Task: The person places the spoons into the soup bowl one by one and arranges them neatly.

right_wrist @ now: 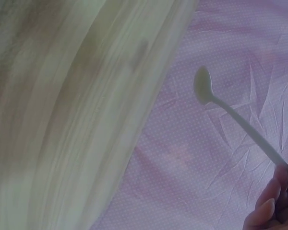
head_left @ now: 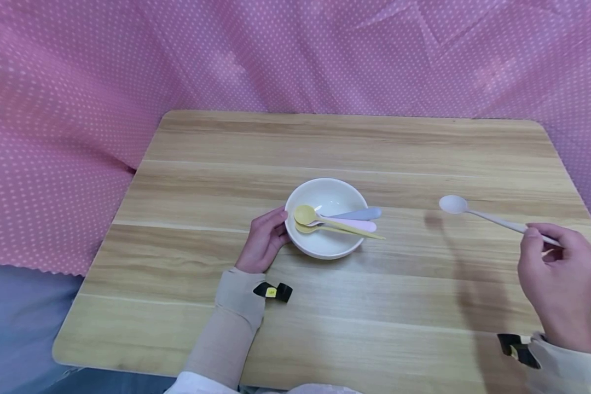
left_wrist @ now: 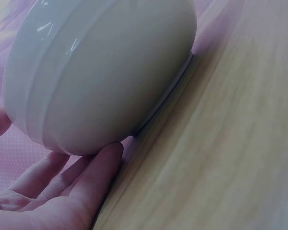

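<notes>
While the wooden desk [head_left: 325, 306] carries it, the white bowl [head_left: 327, 191] sits mid-desk, probably stiff, smooth and breakable; it holds yellow [head_left: 306, 214], pink [head_left: 359, 224] and blue [head_left: 361, 213] spoons. Left hand [head_left: 265, 239] lies open, fingers touching the bowl's left wall. Right of the bowl, well apart, the right hand [head_left: 561, 284] pinches a light white spoon [head_left: 473, 212] by its handle end, raised.

Glossy ceramic-looking bowl [head_left: 325, 198], matt plastic spoons [head_left: 347, 221], wood-grain table [head_left: 354, 148].
</notes>
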Tool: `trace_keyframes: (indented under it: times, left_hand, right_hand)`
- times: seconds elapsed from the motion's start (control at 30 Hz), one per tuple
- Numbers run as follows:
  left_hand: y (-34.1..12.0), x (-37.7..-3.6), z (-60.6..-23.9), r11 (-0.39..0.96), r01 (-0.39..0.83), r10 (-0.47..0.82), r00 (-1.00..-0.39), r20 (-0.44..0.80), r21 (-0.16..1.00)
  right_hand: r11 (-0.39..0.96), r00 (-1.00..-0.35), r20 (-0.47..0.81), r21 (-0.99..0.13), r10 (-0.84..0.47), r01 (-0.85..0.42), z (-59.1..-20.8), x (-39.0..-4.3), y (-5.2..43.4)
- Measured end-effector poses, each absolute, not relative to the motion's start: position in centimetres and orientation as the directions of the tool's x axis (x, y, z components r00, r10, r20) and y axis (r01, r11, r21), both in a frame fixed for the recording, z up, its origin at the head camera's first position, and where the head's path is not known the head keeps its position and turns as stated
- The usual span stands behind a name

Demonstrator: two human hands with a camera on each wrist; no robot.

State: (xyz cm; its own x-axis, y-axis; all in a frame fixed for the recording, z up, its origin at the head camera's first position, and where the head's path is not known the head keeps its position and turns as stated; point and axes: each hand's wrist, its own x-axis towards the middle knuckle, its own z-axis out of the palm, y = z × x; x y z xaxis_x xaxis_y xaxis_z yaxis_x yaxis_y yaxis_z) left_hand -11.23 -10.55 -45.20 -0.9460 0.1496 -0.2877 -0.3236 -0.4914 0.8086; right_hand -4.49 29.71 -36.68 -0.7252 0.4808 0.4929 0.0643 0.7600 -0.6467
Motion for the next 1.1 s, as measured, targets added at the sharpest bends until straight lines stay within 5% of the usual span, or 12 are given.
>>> trace_keyframes:
  times: [1.1]
  left_hand:
    - [-10.6, -11.2, -45.1, -0.48, -0.332, 0.142, -0.943, -0.302, 0.812]
  right_hand:
    - [0.724, -0.75, 0.483, -0.69, 0.451, -0.009, -36.4, -4.8, 28.0]
